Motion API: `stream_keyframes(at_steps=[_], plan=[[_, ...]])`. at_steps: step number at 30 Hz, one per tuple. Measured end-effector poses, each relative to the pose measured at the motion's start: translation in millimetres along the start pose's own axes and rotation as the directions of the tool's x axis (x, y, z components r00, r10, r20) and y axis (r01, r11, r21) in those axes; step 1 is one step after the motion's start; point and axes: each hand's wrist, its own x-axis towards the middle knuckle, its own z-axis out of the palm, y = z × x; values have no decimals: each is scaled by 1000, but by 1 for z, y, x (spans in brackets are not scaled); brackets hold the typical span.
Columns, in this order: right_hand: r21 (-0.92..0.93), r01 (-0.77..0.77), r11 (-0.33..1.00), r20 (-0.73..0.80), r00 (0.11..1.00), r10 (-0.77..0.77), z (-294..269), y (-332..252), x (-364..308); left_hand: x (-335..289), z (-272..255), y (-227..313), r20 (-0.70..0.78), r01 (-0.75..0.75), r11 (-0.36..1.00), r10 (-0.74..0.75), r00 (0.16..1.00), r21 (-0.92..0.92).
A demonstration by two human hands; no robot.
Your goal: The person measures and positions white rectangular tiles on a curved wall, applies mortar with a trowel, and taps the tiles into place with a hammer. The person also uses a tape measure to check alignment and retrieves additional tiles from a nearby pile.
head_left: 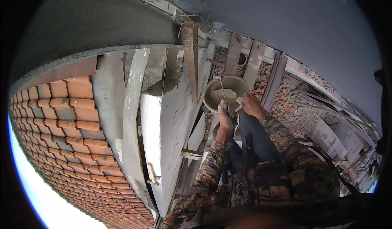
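A round bucket smeared with grey cement stands in front of me, and wet grey mix shows inside it. My left hand is closed at its near side, with the fingers pinched on the thin cord-like handle that runs up to the far rim. At the bucket's right rim is my right hand, curled round a short pale piece. Whether that piece is a tool handle or part of the bucket, I cannot tell.
Wooden planks lie beyond the bucket, over broken rubble. On the left run a white wall, an upright timber post and an orange tiled roof. A wooden-handled tool rests on the wall. A grey wall rises at right.
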Motion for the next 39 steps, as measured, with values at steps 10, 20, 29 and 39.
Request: stream_keyframes(at_steps=[10,20,29,39], plan=[[967,-256,11,204,796,570,15,46,66,101,33,-44,531,-540,66,117,839,839],[776,-568,274,126,566,815,123,222,166,7,-149,-35,24,-77,370,147,989,926],[393,-493,776,-237,762,603,156,273,182,-95,-388,-147,-544,522,723,-240,804,453],[-65,-453,889,-327,851,410,105,207,168,-103,-308,-138,-478,241,922,-72,875,303]])
